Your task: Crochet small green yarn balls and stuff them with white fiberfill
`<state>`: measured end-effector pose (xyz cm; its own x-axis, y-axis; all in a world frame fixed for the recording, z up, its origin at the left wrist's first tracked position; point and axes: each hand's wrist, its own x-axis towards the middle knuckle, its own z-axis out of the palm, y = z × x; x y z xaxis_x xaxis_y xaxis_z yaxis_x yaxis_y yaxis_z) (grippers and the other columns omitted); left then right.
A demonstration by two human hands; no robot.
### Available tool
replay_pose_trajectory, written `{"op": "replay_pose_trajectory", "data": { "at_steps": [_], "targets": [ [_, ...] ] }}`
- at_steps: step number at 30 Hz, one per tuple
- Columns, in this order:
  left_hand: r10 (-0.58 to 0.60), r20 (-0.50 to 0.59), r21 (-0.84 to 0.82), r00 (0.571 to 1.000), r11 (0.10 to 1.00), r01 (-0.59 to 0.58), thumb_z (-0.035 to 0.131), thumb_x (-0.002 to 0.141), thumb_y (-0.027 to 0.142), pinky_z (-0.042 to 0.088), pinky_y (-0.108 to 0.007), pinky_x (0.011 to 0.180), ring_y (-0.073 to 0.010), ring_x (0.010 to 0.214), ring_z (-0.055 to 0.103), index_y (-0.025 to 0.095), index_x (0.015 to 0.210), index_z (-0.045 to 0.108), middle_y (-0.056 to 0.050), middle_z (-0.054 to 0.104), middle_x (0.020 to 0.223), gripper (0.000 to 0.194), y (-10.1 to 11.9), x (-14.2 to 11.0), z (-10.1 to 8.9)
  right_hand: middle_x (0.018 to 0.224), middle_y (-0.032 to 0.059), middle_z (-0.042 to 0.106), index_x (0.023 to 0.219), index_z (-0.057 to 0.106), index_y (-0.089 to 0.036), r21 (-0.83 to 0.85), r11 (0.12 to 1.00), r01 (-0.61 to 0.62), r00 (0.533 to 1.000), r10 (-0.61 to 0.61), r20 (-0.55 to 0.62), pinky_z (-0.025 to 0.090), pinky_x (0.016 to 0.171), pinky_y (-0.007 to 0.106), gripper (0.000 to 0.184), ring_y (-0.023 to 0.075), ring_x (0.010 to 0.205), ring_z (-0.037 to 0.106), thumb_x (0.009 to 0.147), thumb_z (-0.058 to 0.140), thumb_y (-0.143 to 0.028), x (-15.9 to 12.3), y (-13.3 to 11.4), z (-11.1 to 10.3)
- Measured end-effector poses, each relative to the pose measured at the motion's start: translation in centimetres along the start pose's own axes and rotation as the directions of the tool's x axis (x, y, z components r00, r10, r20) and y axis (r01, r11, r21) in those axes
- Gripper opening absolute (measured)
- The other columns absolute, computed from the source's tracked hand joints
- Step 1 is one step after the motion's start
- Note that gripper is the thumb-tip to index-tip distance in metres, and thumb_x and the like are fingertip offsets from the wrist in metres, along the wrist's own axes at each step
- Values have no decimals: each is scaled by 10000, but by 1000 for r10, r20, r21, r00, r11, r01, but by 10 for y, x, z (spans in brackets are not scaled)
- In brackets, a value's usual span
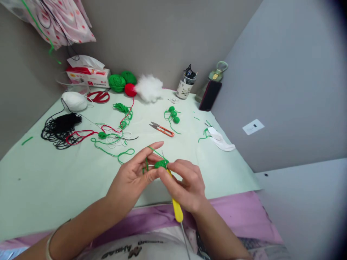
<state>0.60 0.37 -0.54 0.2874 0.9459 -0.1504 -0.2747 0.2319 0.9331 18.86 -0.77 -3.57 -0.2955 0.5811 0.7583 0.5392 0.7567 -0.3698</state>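
Note:
My left hand pinches a small green crocheted piece between thumb and fingers, with green yarn looped over the index finger and trailing off to the left across the table. My right hand grips a crochet hook with a yellow handle; its tip is at the green piece. Both hands meet just above the near edge of the pale green table.
Orange-handled snips lie mid-table. Tangled black yarn, red and white threads, small green balls, green and red yarn balls, white stuffing, a tissue box, a jar and a dark phone lie farther back.

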Motion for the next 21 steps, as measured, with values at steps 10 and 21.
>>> {"op": "replay_pose_trajectory", "data": {
  "at_steps": [10,21],
  "targets": [
    [-184,149,-276,972,936,219,904,708,242,436,-249,799,-134,849,525,273,1395,634,7,586,931,739,3,8,-10,1017,53,784,1179,759,-336,484,862,-153,960,245,-133,624,717,376,275,213,891,739,986,622,-197,13,0,1],
    [-48,204,33,978,999,42,832,795,264,457,-260,731,-162,851,563,298,1367,662,-9,592,929,598,7,13,-26,745,26,717,865,766,-209,784,409,-467,763,635,123,570,547,299,177,147,567,659,933,697,-357,25,7,-10]
  ]
}}
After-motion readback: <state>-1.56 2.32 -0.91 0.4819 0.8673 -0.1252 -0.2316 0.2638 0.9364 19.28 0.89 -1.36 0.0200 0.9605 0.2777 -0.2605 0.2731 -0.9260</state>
